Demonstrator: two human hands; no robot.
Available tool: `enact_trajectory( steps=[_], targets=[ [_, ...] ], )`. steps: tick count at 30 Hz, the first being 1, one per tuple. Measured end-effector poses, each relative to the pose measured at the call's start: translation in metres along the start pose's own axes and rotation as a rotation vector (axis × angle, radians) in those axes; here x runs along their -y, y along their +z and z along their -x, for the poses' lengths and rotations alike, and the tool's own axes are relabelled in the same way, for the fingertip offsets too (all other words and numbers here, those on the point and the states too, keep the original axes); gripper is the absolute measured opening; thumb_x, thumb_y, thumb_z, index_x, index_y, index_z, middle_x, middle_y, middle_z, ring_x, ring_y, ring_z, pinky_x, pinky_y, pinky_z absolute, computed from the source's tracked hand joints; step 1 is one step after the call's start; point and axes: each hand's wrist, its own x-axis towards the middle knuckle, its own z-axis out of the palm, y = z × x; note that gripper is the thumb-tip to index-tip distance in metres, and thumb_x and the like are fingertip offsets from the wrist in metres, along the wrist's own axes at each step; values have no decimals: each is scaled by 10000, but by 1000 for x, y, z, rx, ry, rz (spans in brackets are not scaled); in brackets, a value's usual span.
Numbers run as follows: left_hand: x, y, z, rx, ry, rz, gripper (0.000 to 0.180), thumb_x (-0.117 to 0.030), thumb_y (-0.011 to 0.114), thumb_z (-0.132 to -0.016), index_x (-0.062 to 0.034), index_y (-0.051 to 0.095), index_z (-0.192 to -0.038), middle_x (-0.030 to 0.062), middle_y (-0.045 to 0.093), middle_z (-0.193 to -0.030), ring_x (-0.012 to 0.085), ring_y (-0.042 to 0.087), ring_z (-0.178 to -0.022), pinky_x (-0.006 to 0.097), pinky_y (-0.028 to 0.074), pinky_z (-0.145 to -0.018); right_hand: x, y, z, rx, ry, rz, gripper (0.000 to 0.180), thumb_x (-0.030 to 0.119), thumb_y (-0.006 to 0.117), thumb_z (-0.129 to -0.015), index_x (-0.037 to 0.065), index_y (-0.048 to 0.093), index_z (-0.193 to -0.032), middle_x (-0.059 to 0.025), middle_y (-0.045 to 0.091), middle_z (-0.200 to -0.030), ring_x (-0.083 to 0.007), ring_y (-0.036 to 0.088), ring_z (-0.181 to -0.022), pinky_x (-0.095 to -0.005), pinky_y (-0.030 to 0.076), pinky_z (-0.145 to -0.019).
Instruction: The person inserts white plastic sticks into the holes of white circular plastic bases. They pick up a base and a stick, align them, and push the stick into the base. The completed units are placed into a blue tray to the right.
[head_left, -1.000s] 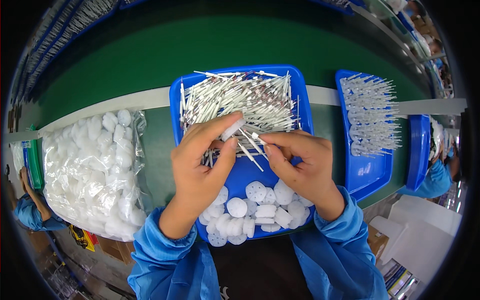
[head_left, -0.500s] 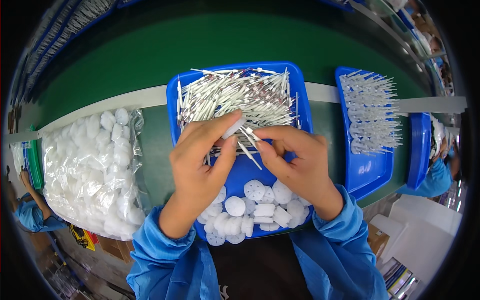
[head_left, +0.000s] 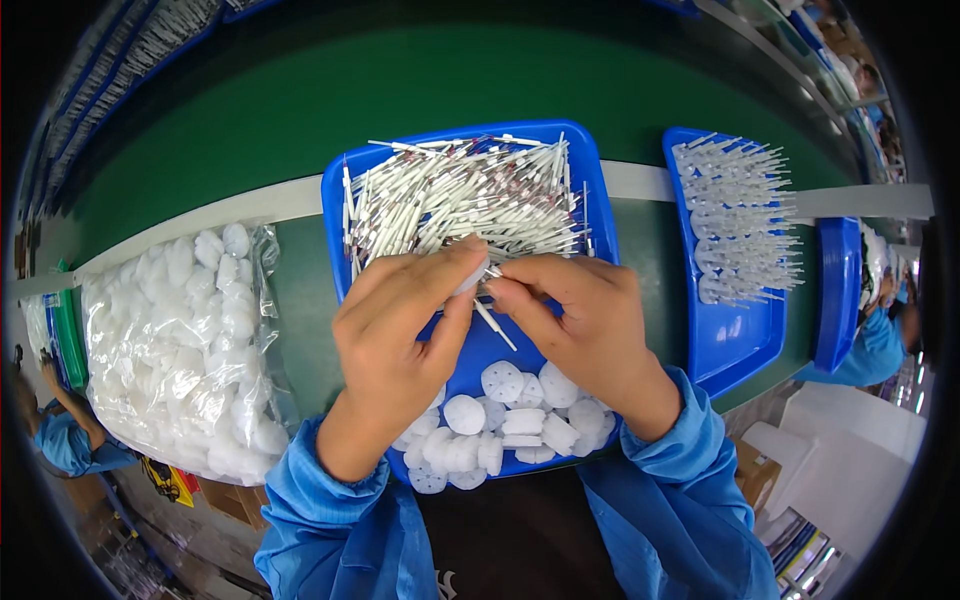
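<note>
My left hand (head_left: 400, 325) pinches a white round plastic disc (head_left: 473, 278) between thumb and fingers, its edge partly hidden. Against that disc, my right hand (head_left: 585, 312) has its thumb and fingertips closed on a thin white stick, mostly covered by the fingers. Another white stick (head_left: 494, 326) slants down below the fingertips. Both hands are above a blue tray (head_left: 610, 215). A heap of thin white sticks with dark ends (head_left: 450, 195) fills its far half. White discs with small holes (head_left: 465, 413) lie loose in its near part.
At left lies a clear plastic bag of white discs (head_left: 170, 350). To the right, a second blue tray (head_left: 735, 345) holds rows of discs with sticks standing in them (head_left: 735, 220). Another blue tray (head_left: 838, 290) sits farther right. Co-workers in blue sleeves show at both sides.
My right fingertips have moved left, closing up to the disc in my left hand. The spread sticks between my hands are now mostly covered. The view has shifted slightly.
</note>
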Motion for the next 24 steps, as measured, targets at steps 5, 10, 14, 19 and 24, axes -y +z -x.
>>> enact_trajectory(
  steps=[5, 10, 14, 19, 24],
  targets=[
    [-6, -1, 2, 15, -26, -15, 409, 66, 833, -825, -10, 817, -1227, 125, 812, -951, 263, 748, -808, 353, 597, -733, 3, -4, -3, -46, -104, 177, 138, 175, 863, -898, 103, 750, -931, -53, 719, -701, -249, 685, -566, -368, 523, -527],
    [-13, -2, 5, 20, -106, 11, 401, 65, 832, -824, 6, 817, -1220, 142, 788, -885, 263, 736, -766, 351, 588, -703, 5, -2, -6, -88, -214, 211, 140, 168, 846, -898, 96, 740, -955, -40, 702, -699, -242, 677, -574, -364, 521, -537],
    [-12, -4, 8, 63, -91, -6, 415, 47, 840, -833, 3, 808, -1244, 144, 799, -930, 266, 739, -788, 348, 591, -728, 10, -6, -5, -9, -167, 215, 168, 106, 886, -862, 61, 793, -994, -83, 771, -799, -276, 711, -636, -366, 555, -596],
    [-9, 0, 1, 45, -324, 365, 444, -67, 896, -835, -27, 785, -1263, 139, 795, -1133, 272, 723, -1014, 364, 583, -830, 2, -8, -7, -28, -138, 105, 192, 92, 859, -858, 86, 769, -1027, -71, 745, -800, -249, 725, -679, -368, 564, -625],
    [-2, -6, 2, 66, -173, 183, 516, -139, 961, -750, -80, 790, -1234, 84, 761, -1188, 311, 669, -1093, 405, 547, -924, -5, -16, -13, 29, -73, -218, 340, 20, 858, -833, 66, 784, -1163, -114, 766, -1034, -237, 748, -912, -342, 594, -830]
  ],
)
